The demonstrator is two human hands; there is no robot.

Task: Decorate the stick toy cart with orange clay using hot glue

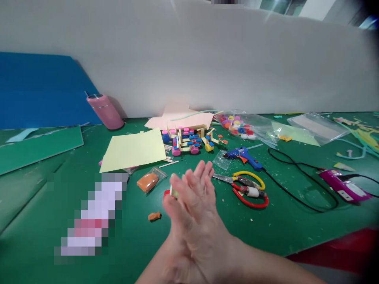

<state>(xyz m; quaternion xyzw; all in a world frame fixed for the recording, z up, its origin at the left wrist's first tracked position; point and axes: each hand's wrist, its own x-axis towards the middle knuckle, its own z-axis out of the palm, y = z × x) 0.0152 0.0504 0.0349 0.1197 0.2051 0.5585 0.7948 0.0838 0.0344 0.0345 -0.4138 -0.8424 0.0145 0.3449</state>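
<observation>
My left hand (180,217) and my right hand (207,215) are pressed together, palm to palm, over the front middle of the green table. Between the thumb and index finger of the left hand shows a small red and cream piece (166,193), mostly covered. The right hand's fingers are stretched out and point away from me. Whatever lies between the palms is hidden. Left of the hands is a small lump of orange clay (154,216). Behind it lies a clear packet of orange clay (148,182).
Scissors (248,189) and a blue glue gun (244,155) lie right, its cord near a purple power strip (345,185). Farther back are small wheeled stick models (189,142), yellow paper (134,150), a bag of colourful pieces (239,126) and a pink tumbler (106,111). A blurred-out object (94,215) lies left.
</observation>
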